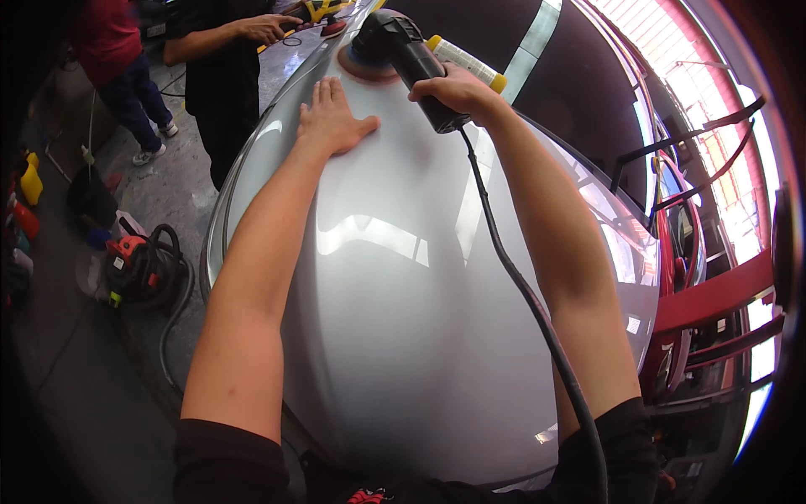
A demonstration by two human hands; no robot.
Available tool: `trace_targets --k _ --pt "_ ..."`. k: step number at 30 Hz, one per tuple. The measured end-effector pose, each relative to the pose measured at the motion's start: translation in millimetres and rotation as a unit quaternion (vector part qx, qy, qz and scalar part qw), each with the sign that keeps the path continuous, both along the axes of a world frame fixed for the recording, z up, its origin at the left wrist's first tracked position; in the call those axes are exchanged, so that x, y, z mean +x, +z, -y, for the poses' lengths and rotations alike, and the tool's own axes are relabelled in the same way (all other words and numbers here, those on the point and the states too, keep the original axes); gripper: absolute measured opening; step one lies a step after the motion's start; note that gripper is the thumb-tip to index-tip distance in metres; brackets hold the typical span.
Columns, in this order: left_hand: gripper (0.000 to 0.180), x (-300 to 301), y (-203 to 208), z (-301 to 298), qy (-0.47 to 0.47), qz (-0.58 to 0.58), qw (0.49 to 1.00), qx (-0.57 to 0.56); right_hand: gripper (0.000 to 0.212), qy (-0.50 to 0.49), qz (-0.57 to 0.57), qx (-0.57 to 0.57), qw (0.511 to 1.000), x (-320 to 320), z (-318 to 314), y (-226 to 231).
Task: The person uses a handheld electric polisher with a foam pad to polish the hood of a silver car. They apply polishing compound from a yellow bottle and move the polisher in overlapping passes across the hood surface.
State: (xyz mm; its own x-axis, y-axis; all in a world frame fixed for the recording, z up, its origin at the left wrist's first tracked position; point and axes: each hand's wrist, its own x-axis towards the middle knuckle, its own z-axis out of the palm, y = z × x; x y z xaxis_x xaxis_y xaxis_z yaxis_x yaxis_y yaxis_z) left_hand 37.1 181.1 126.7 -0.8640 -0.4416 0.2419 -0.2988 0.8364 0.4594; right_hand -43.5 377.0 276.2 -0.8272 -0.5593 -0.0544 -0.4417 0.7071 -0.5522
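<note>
1. The right hand (453, 88) grasps the handle of a black polisher (411, 67), its fingers wrapped around the near end.
2. The polisher is near the far edge of the silver car panel (395, 353); its round pad (369, 74) appears to rest on the panel.
3. Its long axis slants from the pad, at far left, to the handle, at near right.
4. The left hand (332, 122) lies flat, fingers spread, grasping nothing. From it, the pad is just beyond and rightward; of the 2 hands, the left is nearer the pad.
5. The panel's left edge curves close by the left hand; dark glass (588, 92) borders its right.
6. The widest run of panel lies between the 2 forearms, toward the near edge, with the black cord (510, 262) crossing its right part.
</note>
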Motion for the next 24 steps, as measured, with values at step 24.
trace_targets --k 24 --pt "0.125 -72.0 -42.3 137.1 0.0 0.022 0.999 -0.034 0.085 -0.129 -0.012 0.03 0.991 -24.0 11.1 -19.6"
